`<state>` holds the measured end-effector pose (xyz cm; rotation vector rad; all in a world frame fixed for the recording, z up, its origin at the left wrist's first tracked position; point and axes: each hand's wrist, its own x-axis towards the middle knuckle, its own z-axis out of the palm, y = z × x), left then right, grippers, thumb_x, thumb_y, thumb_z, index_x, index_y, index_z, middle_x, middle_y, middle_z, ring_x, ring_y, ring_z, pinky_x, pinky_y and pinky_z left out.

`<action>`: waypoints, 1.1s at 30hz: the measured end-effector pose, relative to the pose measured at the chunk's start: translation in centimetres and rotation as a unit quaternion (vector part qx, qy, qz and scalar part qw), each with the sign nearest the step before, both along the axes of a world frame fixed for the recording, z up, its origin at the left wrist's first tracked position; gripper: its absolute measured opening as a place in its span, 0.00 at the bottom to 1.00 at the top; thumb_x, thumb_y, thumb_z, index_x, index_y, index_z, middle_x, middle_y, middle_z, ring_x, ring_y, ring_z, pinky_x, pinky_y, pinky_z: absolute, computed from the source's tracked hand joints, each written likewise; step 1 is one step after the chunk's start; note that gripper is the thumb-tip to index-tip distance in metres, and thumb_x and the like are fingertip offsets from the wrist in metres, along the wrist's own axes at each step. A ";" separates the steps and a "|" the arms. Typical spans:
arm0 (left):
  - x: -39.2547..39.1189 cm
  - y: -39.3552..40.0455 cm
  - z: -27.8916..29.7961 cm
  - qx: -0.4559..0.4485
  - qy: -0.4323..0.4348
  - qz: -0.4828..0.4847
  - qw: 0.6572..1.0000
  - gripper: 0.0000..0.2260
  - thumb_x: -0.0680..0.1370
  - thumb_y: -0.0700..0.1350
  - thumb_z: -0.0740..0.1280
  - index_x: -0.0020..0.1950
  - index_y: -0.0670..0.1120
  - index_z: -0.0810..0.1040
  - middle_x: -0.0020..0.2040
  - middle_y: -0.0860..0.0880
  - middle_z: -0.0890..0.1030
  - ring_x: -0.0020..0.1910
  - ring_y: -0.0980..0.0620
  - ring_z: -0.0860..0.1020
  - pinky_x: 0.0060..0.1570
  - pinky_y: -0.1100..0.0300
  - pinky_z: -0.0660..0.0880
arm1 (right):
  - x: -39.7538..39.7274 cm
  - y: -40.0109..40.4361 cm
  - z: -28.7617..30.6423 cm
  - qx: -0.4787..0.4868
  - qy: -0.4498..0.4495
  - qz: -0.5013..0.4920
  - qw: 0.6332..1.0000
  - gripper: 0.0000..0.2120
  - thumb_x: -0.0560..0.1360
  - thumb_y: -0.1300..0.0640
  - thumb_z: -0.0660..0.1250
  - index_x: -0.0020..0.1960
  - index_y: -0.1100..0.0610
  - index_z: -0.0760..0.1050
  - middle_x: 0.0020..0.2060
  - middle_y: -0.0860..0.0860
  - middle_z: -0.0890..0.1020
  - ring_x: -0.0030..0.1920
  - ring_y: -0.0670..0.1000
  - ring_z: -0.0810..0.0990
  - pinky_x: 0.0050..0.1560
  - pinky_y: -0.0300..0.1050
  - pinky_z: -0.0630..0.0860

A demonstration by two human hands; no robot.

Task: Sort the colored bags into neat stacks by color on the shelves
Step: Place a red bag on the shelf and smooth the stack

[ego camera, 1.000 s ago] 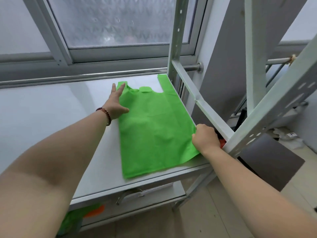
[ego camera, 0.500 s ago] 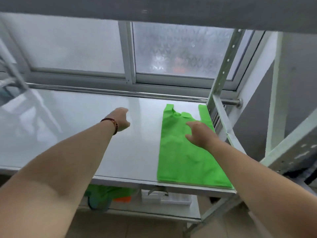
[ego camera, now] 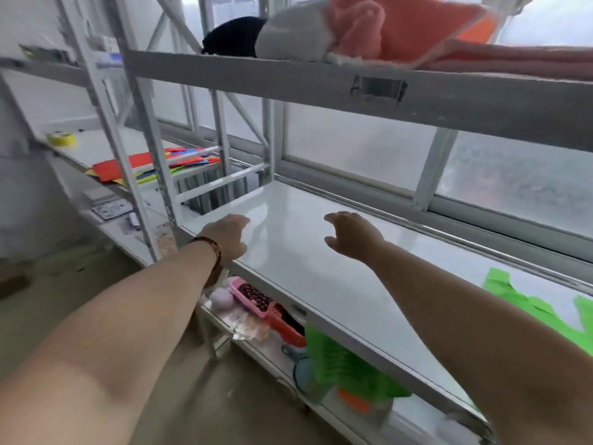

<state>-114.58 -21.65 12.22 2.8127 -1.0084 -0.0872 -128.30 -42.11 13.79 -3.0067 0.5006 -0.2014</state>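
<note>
A green bag point(ego camera: 542, 311) lies flat on the white shelf point(ego camera: 301, 268), at the far right behind my right forearm. On the neighbouring shelf to the left sits a mixed pile of coloured bags point(ego camera: 144, 167): red, yellow, blue and green. My left hand point(ego camera: 226, 237) hovers over the shelf's left front corner, fingers loosely curled, holding nothing. My right hand point(ego camera: 351, 234) hangs above the middle of the shelf with fingers spread, empty.
White metal uprights point(ego camera: 141, 146) and a cross bar stand between the two shelf units. The upper shelf point(ego camera: 321, 81) carries pink, white and dark fabric. Below are a pink tray point(ego camera: 252, 297), green items and an orange container. A yellow tape roll point(ego camera: 61, 138) lies far left.
My view has swung left, so the green bag is now at the right edge. My right hand has lifted off the bag and both hands have moved leftward over the bare shelf.
</note>
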 end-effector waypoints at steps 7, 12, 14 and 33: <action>7.9 16.9 3.0 -0.021 -0.007 0.085 0.996 0.23 0.77 0.44 0.62 0.71 0.42 0.65 0.72 0.42 0.66 0.71 0.45 0.66 0.69 0.51 0.64 | 13.7 15.4 1.8 0.010 -0.036 0.117 0.992 0.23 0.75 0.55 0.62 0.70 0.57 0.68 0.67 0.56 0.74 0.67 0.56 0.73 0.66 0.50 0.71; 13.8 27.7 4.3 -0.038 -0.025 0.129 0.991 0.27 0.76 0.42 0.62 0.74 0.44 0.60 0.76 0.45 0.61 0.74 0.47 0.61 0.72 0.57 0.59 | 22.3 25.9 2.3 0.019 -0.064 0.164 0.984 0.17 0.74 0.58 0.62 0.63 0.59 0.73 0.61 0.58 0.78 0.62 0.58 0.76 0.59 0.48 0.74; 16.2 31.3 4.6 -0.039 -0.024 0.151 0.987 0.27 0.77 0.41 0.62 0.75 0.44 0.59 0.76 0.45 0.60 0.74 0.47 0.60 0.72 0.58 0.58 | 25.4 29.6 2.2 0.019 -0.062 0.185 0.981 0.17 0.75 0.58 0.63 0.64 0.59 0.73 0.60 0.59 0.79 0.61 0.58 0.78 0.56 0.47 0.75; 47.2 45.4 2.7 -0.037 0.001 0.237 0.971 0.25 0.77 0.40 0.60 0.74 0.44 0.62 0.74 0.44 0.63 0.72 0.45 0.65 0.68 0.56 0.64 | 60.9 44.6 -1.6 0.015 -0.003 0.263 0.965 0.13 0.73 0.60 0.62 0.56 0.61 0.74 0.51 0.58 0.81 0.49 0.59 0.80 0.40 0.46 0.75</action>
